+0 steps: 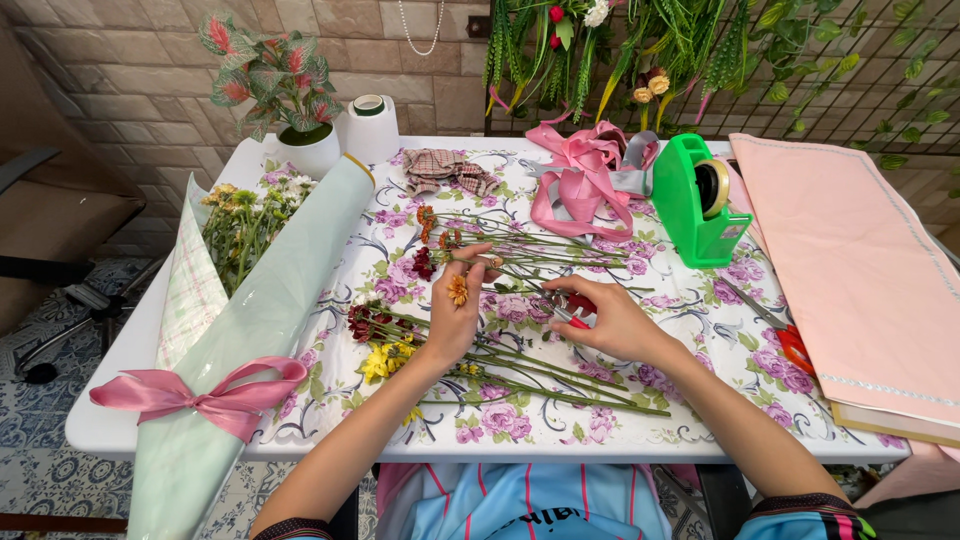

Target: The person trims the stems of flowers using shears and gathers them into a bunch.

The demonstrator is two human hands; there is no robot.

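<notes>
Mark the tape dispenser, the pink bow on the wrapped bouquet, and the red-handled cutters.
tape dispenser (690, 205), head view, on its green side wall
pink bow (215, 397), head view, on the knot
red-handled cutters (577, 305), head view, on the red handle by the right hand

loose stems (520, 375) ahead, tape dispenser (700, 200) right

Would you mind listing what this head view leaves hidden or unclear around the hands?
- Red-handled cutter: mostly covered by the right hand; blades unseen.
- Orange flower stem: hidden behind the left hand.
- Orange scissors: partly under the pink paper.
- Wrapped bouquet: base cut off by the bottom edge.
</notes>
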